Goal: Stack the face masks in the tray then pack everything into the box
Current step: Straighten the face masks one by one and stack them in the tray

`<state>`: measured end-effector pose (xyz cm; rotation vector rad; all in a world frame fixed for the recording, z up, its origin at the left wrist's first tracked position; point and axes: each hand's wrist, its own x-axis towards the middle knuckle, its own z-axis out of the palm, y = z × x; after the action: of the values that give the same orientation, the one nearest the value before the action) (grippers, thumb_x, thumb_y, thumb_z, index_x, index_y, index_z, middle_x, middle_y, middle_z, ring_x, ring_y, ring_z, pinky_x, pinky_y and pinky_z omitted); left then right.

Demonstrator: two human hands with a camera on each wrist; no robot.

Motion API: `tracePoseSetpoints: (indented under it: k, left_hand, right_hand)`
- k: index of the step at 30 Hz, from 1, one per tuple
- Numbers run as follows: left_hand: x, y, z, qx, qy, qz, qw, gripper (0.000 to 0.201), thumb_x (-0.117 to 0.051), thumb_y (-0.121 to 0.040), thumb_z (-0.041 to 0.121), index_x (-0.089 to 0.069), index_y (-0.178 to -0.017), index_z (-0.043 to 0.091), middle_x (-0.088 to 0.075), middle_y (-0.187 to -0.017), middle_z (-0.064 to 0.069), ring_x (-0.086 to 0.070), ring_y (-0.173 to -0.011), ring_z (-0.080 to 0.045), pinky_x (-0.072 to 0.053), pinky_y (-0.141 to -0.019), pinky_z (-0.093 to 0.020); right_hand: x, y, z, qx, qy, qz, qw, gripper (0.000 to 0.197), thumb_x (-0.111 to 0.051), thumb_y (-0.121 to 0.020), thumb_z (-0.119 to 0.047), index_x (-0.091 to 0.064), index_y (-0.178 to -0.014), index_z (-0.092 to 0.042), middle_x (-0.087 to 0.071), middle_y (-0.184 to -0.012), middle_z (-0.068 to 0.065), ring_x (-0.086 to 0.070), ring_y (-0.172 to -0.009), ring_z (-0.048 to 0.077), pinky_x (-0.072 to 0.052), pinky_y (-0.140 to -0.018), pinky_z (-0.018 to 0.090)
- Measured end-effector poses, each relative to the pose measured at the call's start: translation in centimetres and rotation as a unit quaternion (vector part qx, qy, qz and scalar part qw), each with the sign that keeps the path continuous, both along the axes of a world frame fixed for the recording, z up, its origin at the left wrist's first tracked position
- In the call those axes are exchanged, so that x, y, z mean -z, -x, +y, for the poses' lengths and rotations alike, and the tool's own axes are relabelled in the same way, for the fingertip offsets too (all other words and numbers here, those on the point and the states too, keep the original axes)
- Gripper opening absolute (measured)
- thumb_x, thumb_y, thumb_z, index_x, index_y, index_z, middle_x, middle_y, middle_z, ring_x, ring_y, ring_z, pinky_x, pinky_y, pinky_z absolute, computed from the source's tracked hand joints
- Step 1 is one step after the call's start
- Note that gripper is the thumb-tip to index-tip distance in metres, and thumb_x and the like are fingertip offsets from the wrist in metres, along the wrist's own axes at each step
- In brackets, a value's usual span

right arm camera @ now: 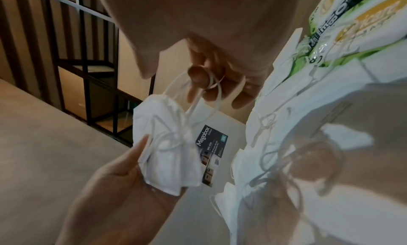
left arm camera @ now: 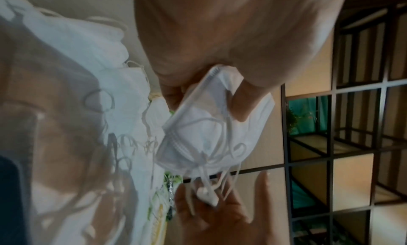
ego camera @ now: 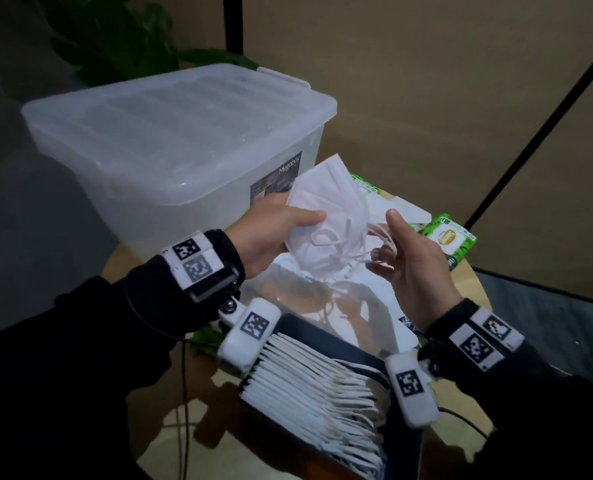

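Over the table, my left hand [ego camera: 288,223] pinches one edge of a folded white face mask [ego camera: 326,209], thumb on top. My right hand [ego camera: 392,251] is just right of the mask, its fingers curled through the mask's ear loops [ego camera: 374,237]. The left wrist view shows the mask [left arm camera: 211,130] under my thumb, with the loops running down to the right hand [left arm camera: 211,214]. In the right wrist view the loops [right arm camera: 211,85] wrap a finger. Below my wrists, a dark tray [ego camera: 329,344] holds a row of several stacked masks [ego camera: 309,393]. The clear box [ego camera: 170,140] stands at the left with its lid on.
A crumpled clear plastic bag [ego camera: 323,306] with loose masks lies between tray and box. Green wipe packs [ego camera: 451,237] sit at the right on the round wooden table [ego camera: 472,289]. A dark pole [ego camera: 544,112] slants up on the right. A leafy plant [ego camera: 115,39] stands behind the box.
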<state>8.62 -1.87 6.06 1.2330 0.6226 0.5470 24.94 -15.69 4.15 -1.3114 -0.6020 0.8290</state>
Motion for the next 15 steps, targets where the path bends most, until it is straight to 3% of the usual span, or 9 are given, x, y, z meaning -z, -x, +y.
tracePoseSetpoints:
  k: [2,3,5,6,9,11,13,15]
  left_hand:
    - [0.1,-0.1,0.2,-0.018,-0.024,0.014,0.999,0.019,-0.066,-0.094,0.001,-0.074,-0.103,0.015,-0.080,-0.101,-0.002,-0.076,-0.089,-0.019,-0.060,-0.082,-0.035]
    - [0.1,-0.2,0.3,-0.029,-0.033,0.018,0.999,0.019,-0.067,-0.093,0.001,-0.074,-0.103,0.016,-0.080,-0.101,-0.002,-0.076,-0.089,-0.020,-0.060,-0.083,-0.038]
    - [-0.1,-0.1,0.7,-0.053,-0.063,0.023,0.996,0.025,-0.069,-0.089,0.000,-0.073,-0.110,0.013,-0.079,-0.106,-0.007,-0.075,-0.095,-0.026,-0.060,-0.083,-0.043]
    - [-0.4,0.0,1.0,-0.062,-0.081,0.021,0.995,0.030,-0.071,-0.087,-0.001,-0.071,-0.114,0.011,-0.078,-0.109,-0.009,-0.075,-0.098,-0.028,-0.061,-0.080,-0.042]
    - [-0.7,0.3,1.5,-0.063,-0.115,0.010,0.991,0.038,-0.076,-0.080,0.001,-0.066,-0.115,0.013,-0.076,-0.110,-0.008,-0.074,-0.098,-0.025,-0.058,-0.075,-0.036]
    - [-0.7,0.4,1.4,-0.059,-0.124,0.017,0.990,0.043,-0.077,-0.074,0.006,-0.066,-0.115,0.013,-0.075,-0.110,-0.009,-0.074,-0.100,-0.025,-0.059,-0.078,-0.036]
    - [-0.7,0.2,1.1,-0.052,-0.118,0.014,0.992,0.048,-0.075,-0.070,0.007,-0.068,-0.117,0.010,-0.075,-0.113,-0.012,-0.074,-0.102,-0.026,-0.059,-0.076,-0.035]
    - [-0.8,-0.1,0.9,-0.047,-0.098,0.001,0.994,0.043,-0.073,-0.075,0.000,-0.071,-0.117,0.009,-0.076,-0.115,-0.013,-0.074,-0.098,-0.024,-0.058,-0.074,-0.033]
  right_hand:
    - [0.2,0.0,0.2,-0.001,-0.010,-0.015,1.000,0.057,-0.079,-0.077,-0.054,-0.077,-0.095,0.001,-0.066,-0.082,0.007,-0.048,-0.068,0.018,-0.044,-0.077,0.038]
    - [0.3,0.2,0.3,-0.001,-0.018,-0.027,0.999,0.048,-0.081,-0.079,-0.050,-0.075,-0.082,-0.003,-0.065,-0.075,0.004,-0.047,-0.068,0.019,-0.043,-0.079,0.041]
    - [0.4,0.7,0.5,0.020,-0.046,-0.044,0.998,0.041,-0.076,-0.089,-0.035,-0.057,-0.060,-0.014,-0.050,-0.059,-0.001,-0.044,-0.066,0.019,-0.041,-0.079,0.042]
    - [0.3,1.0,0.6,0.040,-0.067,-0.034,0.996,0.042,-0.071,-0.094,-0.027,-0.052,-0.058,-0.016,-0.046,-0.057,-0.001,-0.045,-0.066,0.019,-0.042,-0.078,0.041]
    - [-0.8,1.4,0.6,0.066,-0.142,0.142,0.978,0.042,-0.059,-0.102,-0.024,-0.048,-0.062,-0.015,-0.043,-0.056,0.003,-0.056,-0.064,0.020,-0.053,-0.080,0.037]
    - [-1.7,1.3,0.4,0.034,-0.150,0.208,0.966,0.048,-0.053,-0.102,-0.036,-0.035,-0.060,-0.020,-0.025,-0.051,-0.001,-0.036,-0.046,0.018,-0.051,-0.061,0.032]
    - [-1.9,1.3,0.3,0.003,-0.085,0.135,0.987,0.047,-0.055,-0.100,-0.043,-0.032,-0.064,-0.023,-0.016,-0.051,-0.004,-0.014,-0.042,0.016,-0.032,-0.047,0.026]
    - [-1.3,1.2,0.2,-0.019,-0.030,0.030,0.999,0.042,-0.068,-0.093,-0.041,-0.038,-0.070,-0.023,-0.019,-0.053,-0.005,-0.014,-0.043,0.015,-0.023,-0.048,0.025]
